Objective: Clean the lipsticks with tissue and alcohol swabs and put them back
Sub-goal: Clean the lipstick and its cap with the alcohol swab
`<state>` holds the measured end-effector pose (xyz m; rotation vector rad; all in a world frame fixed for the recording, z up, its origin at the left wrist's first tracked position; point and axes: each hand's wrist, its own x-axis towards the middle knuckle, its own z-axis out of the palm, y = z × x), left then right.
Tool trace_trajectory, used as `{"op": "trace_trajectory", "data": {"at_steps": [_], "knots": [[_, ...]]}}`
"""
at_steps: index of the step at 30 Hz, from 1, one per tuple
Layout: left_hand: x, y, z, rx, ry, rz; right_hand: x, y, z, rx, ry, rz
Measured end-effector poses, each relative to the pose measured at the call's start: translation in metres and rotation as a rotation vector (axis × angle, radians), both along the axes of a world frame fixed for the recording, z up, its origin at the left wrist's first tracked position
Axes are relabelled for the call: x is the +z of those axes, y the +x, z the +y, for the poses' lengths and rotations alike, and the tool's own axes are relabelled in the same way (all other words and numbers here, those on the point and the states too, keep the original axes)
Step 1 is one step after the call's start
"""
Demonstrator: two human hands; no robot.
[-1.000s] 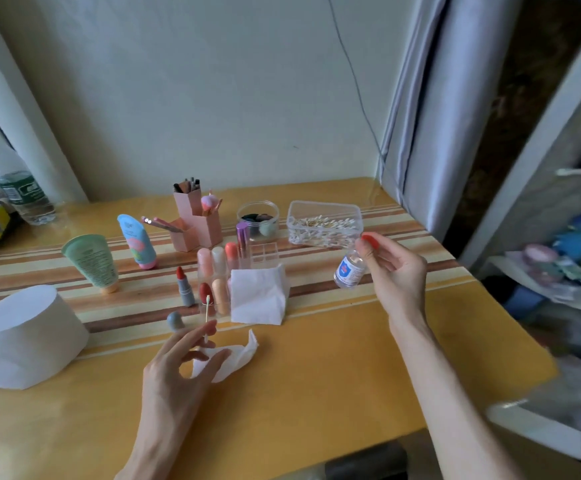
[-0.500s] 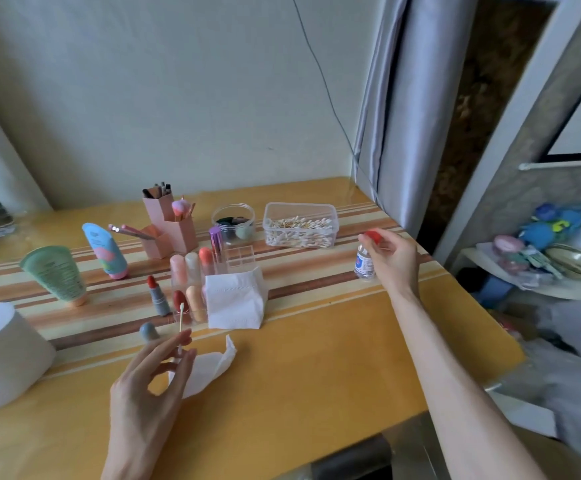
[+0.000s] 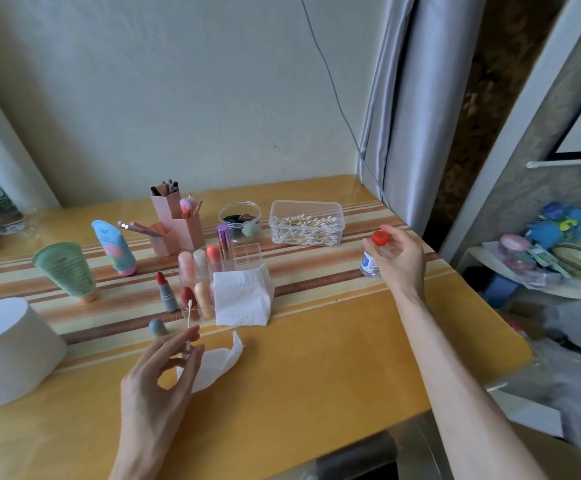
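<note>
bottle position has changed: one second ago the right hand (image 3: 400, 261) held the alcohol bottle (image 3: 369, 263) raised just beside the swab box (image 3: 306, 223). the bottle is now low at the right edge of the table (image 3: 316, 375), apart from the box, with its base at or just above the striped surface; contact cannot be confirmed. the red cap (image 3: 380, 237) shows at the top of the bottle. judgement: the wetting step appears finished and the bottle is being parked, so the next step is to apply the swab to a lipstick.

right hand: arm stretched forward and to the right, fingers curled round the bottle, fingertips at the cap. it has not released.

left hand (image 3: 157, 379): raised over the near part of the table, thumb and forefinger pinching the cotton swab (image 3: 189, 318) near its lower end, stick upright. its position is nearly unchanged over the last second. the crumpled tissue (image 3: 221, 358) lies just beside this hand.

hands are well apart, each clamped on its own item.

task items: the uncapped lipstick (image 3: 165, 294) stands upright just left of the clear organiser (image 3: 244, 252), with its grey cap (image 3: 157, 327) near it on the table. the other lipsticks stand in the organiser. the folded tissue (image 3: 242, 299) rests against the organiser's right side. whether the swab tip is wet cannot be told.
</note>
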<state>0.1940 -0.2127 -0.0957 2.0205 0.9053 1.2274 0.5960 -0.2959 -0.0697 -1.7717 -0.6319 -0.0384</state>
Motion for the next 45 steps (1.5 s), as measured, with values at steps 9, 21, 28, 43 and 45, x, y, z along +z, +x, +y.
{"op": "trace_trajectory", "data": {"at_steps": [9,21,28,43,45], "knots": [[0.001,-0.001,0.001,-0.003,-0.033,-0.001,0.029,-0.092,0.01,-0.16,0.157,-0.464],[0.003,-0.004,0.001,0.023,-0.029,-0.034,0.002,-0.251,0.052,0.732,-0.106,0.008],[0.003,-0.008,0.0,0.094,-0.108,-0.119,0.009,-0.257,0.052,0.82,-0.094,0.405],[0.01,-0.007,0.001,0.053,-0.161,-0.128,0.0,-0.248,0.065,0.921,-0.066,0.47],[0.013,-0.008,0.0,0.069,-0.138,-0.12,0.001,-0.247,0.066,0.921,0.014,0.404]]}}
